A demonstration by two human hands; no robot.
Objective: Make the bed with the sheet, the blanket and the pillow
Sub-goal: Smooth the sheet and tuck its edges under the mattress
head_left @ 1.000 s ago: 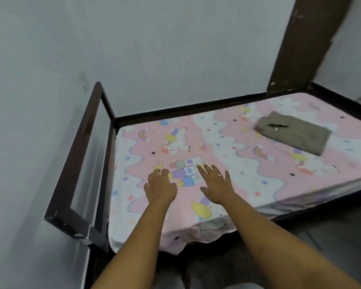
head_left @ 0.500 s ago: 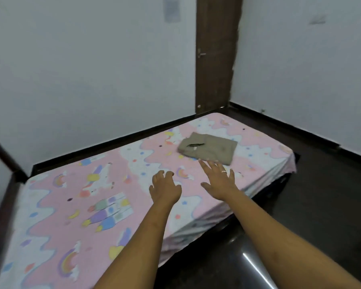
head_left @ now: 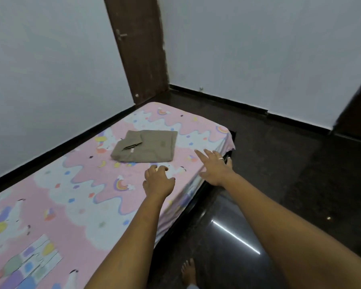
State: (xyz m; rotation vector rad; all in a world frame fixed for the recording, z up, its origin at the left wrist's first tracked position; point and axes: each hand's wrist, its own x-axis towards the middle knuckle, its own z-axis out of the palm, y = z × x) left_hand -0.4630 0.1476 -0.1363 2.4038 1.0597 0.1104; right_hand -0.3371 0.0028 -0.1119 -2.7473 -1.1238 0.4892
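Note:
A pink and white sheet (head_left: pixel 88 197) with rainbow and llama prints lies spread over the mattress. On it, toward the foot of the bed, sits a folded khaki blanket (head_left: pixel 146 147). My left hand (head_left: pixel 157 181) hovers over the sheet just in front of the blanket, fingers loosely curled and holding nothing. My right hand (head_left: pixel 215 166) reaches out with fingers spread above the bed's right edge, to the right of the blanket, a ring on one finger. No pillow is in view.
The bed stands against the white wall on the left. A dark wooden door (head_left: pixel 140 51) is behind the bed's foot. Dark glossy floor (head_left: pixel 279 184) runs along the right side, with my bare foot (head_left: pixel 189 272) beside the bed frame.
The view has swung from the head of the bed toward its foot. Both hands have moved along the sheet toward the folded blanket, the right one reaching farther out.

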